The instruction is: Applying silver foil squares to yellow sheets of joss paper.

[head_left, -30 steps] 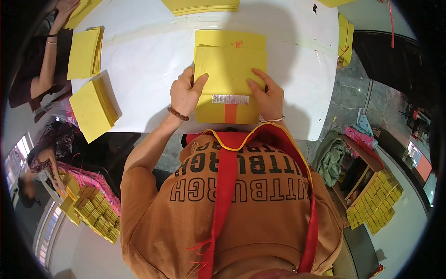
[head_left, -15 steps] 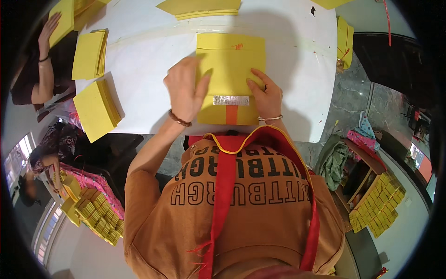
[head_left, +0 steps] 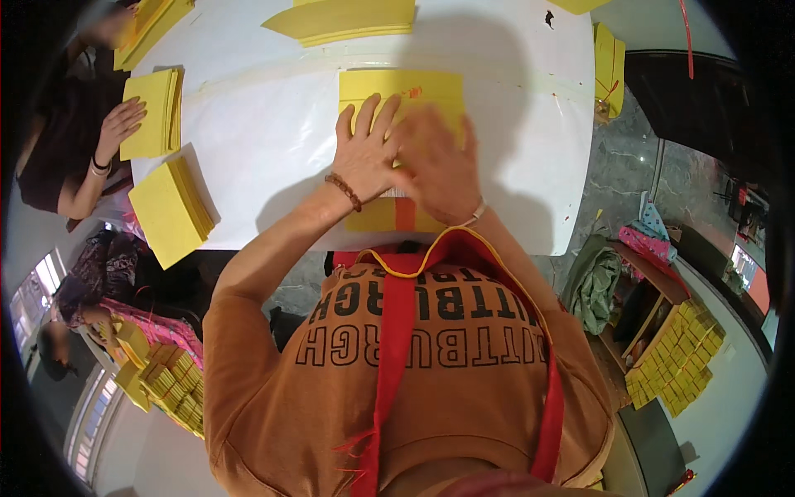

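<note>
Nearest of all, a brown sweatshirt (head_left: pixel 464 406) is crossed by the strap of a red apron (head_left: pixel 396 331), which is edged in yellow. Just past the apron, a yellow paper packet (head_left: pixel 364 83) is laid flat near the front edge of a white-covered table (head_left: pixel 248 108). An orange strip (head_left: pixel 404 214) is shown at the packet's near end, and red marks (head_left: pixel 412 93) are borne near its far end. Most of its middle is covered by both hands.

The left hand (head_left: pixel 365 153) is laid palm down over the packet's left part, its fingers spread and closed on nothing; a beaded bracelet (head_left: pixel 344 192) is worn at its wrist. The right hand (head_left: pixel 439 166) is held over the right part with fingers extended and nothing clasped; it is blurred, and whether it is pressed to the paper cannot be told. The two hands are overlapped in the view at the thumbs.

To the left, a fanned stack of yellow paper (head_left: pixel 170 211) is set at the table's edge. Beyond it, a second yellow stack (head_left: pixel 147 116) is touched by a co-worker's hand (head_left: pixel 122 128). At the far side, a larger yellow pile (head_left: pixel 352 25) is seen.
</note>
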Motion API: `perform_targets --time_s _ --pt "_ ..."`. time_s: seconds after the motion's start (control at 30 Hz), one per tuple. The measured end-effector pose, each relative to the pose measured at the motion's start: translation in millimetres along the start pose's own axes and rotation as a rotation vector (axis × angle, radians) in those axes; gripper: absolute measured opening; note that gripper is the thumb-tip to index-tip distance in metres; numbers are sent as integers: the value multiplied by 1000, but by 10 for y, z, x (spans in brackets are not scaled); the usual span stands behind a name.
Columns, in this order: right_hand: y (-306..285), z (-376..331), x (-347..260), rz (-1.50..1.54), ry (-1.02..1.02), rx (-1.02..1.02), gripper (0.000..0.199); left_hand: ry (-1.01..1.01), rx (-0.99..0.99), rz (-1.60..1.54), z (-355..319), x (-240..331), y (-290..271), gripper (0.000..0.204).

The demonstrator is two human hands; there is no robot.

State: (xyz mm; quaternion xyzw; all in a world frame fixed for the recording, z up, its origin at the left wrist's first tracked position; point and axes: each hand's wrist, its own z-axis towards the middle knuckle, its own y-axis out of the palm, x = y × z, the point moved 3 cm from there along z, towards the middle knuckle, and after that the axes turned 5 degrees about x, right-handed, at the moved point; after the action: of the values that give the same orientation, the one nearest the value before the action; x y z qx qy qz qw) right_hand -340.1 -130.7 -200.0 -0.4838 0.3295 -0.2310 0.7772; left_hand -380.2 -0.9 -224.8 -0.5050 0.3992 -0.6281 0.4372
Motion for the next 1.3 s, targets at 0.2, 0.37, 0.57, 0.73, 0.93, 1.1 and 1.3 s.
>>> perform_targets --time_s 0.2,0.37,0.57,0.73,0.93,1.1,1.3 --pt "378 -85 65 355 -151 -108 62 -35 -4 -143 -89 -105 65 53" --pt "352 -114 -21 157 -198 -177 66 -82 76 -529 -280 -264 -119 57" --pt "347 -14 -90 111 -183 -219 67 100 -89 -138 -301 -333 -6 88" --pt "360 -28 34 70 -164 -212 65 85 -112 -73 -252 -345 -27 84" --pt "351 -126 220 49 -57 -83 71 120 -174 95 -276 -284 -70 75" --pt "345 -104 260 49 -45 -92 67 331 -186 204 -207 51 -181 68" --pt "122 564 298 151 -19 -418 32 353 69 331 -198 83 -68 50"
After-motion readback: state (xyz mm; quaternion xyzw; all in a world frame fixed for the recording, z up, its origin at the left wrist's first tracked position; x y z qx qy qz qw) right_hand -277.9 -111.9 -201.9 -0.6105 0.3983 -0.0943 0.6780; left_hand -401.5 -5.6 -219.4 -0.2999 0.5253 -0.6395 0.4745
